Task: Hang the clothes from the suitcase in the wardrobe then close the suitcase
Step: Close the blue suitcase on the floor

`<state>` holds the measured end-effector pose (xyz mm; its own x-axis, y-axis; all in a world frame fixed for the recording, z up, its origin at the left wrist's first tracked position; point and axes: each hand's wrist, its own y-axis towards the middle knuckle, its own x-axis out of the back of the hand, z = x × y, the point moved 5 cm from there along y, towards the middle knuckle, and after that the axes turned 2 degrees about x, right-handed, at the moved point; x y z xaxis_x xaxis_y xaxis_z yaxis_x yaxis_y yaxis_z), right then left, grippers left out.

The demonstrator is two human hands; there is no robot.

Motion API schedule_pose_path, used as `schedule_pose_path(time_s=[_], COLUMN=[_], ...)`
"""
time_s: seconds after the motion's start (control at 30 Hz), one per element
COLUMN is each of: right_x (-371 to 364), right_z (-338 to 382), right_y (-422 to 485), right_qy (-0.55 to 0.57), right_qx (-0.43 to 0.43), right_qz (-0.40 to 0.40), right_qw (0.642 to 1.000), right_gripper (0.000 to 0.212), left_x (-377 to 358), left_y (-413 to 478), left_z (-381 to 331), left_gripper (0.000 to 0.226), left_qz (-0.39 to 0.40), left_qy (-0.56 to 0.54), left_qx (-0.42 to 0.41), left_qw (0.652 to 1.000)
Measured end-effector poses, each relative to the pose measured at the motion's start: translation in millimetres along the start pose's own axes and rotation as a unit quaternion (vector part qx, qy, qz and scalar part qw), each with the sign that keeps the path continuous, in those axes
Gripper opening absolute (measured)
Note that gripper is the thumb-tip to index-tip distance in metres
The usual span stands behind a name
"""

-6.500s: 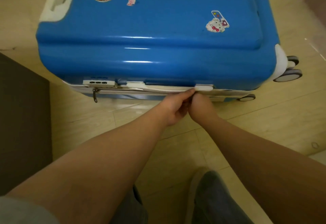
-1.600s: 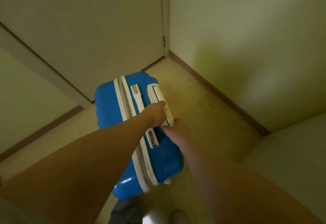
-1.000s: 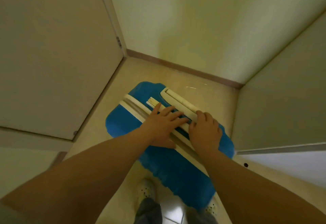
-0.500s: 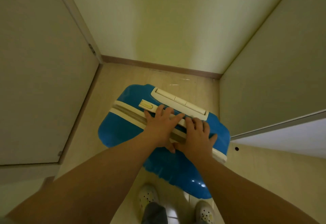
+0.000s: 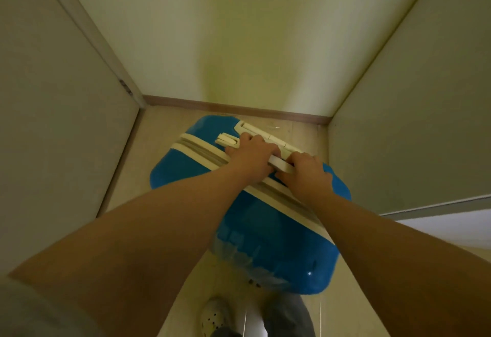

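and here's the blue suitcase (image 5: 265,233), standing on end on the floor (image 5: 159,140), close to the far edge where the skirting board (image 5: 212,104) runs along the wall, in the narrow gap between a door (image 5: 66,124) on the left and a pale panel (image 5: 398,124) on the right. its cream zip band (image 5: 202,148) looks closed as far as it shows, with no clothes in sight, so this reads as the tail end of the job: case shut, now being placed or shifted into its spot. both hands are on the cream carry handle (image 5: 282,164) on top. the left hand (image 5: 253,157) has its fingers curled over the handle's left part, knuckles up, and the right hand (image 5: 309,176) is wrapped round the right end, the two hands just beside each other with a short stretch of handle showing between them. both forearms reach straight down and forward from the camera, wrists fairly level. a light shoe (image 5: 214,316) sits at the near edge of the floor, just short of the case's lower end. next call, as i judge it: lift or nudge it evenly with both hands, keep it upright and off the panels either side, and let go only once it stands steady.
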<state>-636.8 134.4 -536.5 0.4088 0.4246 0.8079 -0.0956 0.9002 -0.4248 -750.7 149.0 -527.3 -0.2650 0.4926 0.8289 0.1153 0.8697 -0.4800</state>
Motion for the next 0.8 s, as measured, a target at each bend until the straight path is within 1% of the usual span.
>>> schedule_pose_path(time_s=[0.13,0.23,0.43,0.53,0.6,0.67,0.7,0.8], right_x=[26.9,50.7,95.8,117.9,134.4,149.7,158.0,180.0], right_z=[-18.7,-30.5,-50.6,-55.5,-59.1,-63.0,-64.7,-68.2], right_y=[38.9,67.4,130.1,160.2,181.9,202.6,214.9,248.6], right_qy=[0.014,0.022,0.022,-0.005,-0.039,-0.066,-0.074,-0.084], right_qx=[0.030,0.045,0.071,0.084,0.086,0.082,0.078,0.066], right_qz=[-0.005,0.010,0.007,-0.002,-0.007,-0.014,-0.019,-0.039], right_qw=[0.999,0.999,0.997,0.996,0.995,0.994,0.994,0.994], right_gripper=[0.021,0.021,0.022,0.021,0.022,0.023,0.023,0.023], left_x=[12.3,25.9,52.5,67.3,79.5,92.9,99.9,115.3], left_y=[41.7,70.0,129.0,158.2,180.1,202.5,216.6,253.7], left_z=[-24.5,-44.3,-74.7,-87.5,-97.2,-107.2,-110.8,-119.2], left_gripper=[0.030,0.030,0.031,0.032,0.031,0.030,0.031,0.032], left_qz=[-0.007,-0.012,-0.046,-0.065,-0.086,-0.115,-0.124,-0.121], left_qy=[0.002,-0.008,-0.025,-0.006,0.045,0.119,0.128,0.093], left_qx=[0.006,0.027,0.048,0.059,0.054,0.023,0.010,-0.005], left_qw=[1.000,1.000,0.997,0.996,0.994,0.986,0.984,0.988])
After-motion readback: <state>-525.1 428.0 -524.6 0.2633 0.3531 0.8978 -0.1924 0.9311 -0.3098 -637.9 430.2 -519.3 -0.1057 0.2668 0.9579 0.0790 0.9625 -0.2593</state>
